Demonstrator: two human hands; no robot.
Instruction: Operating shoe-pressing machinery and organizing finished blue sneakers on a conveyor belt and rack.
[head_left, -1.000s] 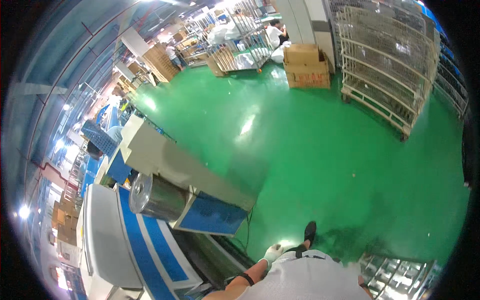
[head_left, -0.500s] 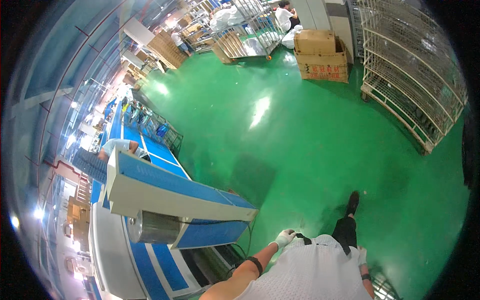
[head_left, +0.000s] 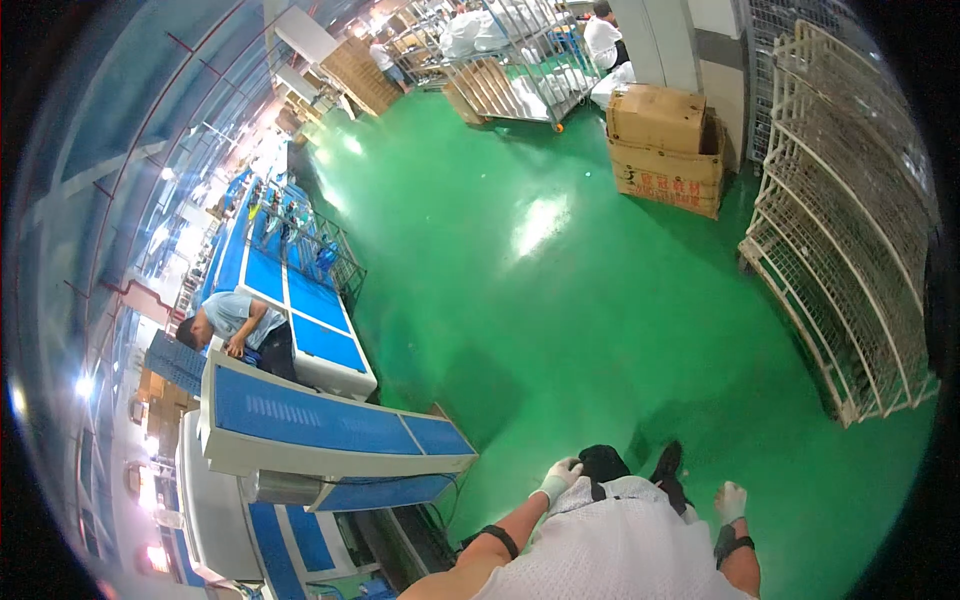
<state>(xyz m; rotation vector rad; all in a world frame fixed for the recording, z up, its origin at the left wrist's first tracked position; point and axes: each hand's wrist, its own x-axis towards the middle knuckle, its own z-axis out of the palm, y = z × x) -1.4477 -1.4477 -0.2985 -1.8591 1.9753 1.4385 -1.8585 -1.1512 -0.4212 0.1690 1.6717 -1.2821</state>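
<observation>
My left hand (head_left: 564, 474), in a pale glove, is in front of my waist next to my dark trousers (head_left: 604, 462). Its fingers are curled in and no object shows in them. Out to my right side swings my right hand (head_left: 731, 500), also gloved and loosely closed, with nothing visible in it. A dark band (head_left: 733, 543) wraps the right wrist, and another strap (head_left: 500, 540) circles the left forearm. One dark shoe (head_left: 668, 458) steps forward on the green floor (head_left: 560, 330). Neither hand touches the machine on the left.
A blue and cream machine (head_left: 330, 420) stands close on my left, with a person (head_left: 240, 320) bending beside it. Beyond runs a long blue-topped line (head_left: 320, 300). On the right are a tall wire-mesh trolley (head_left: 850, 260) and a cardboard box (head_left: 665, 170). Further off stands a cage cart (head_left: 520, 80).
The view has shifted as I walk: the trolley and box appear larger and lower. My right hand has swung forward into fuller view. The bending person now shows more beyond the machine.
</observation>
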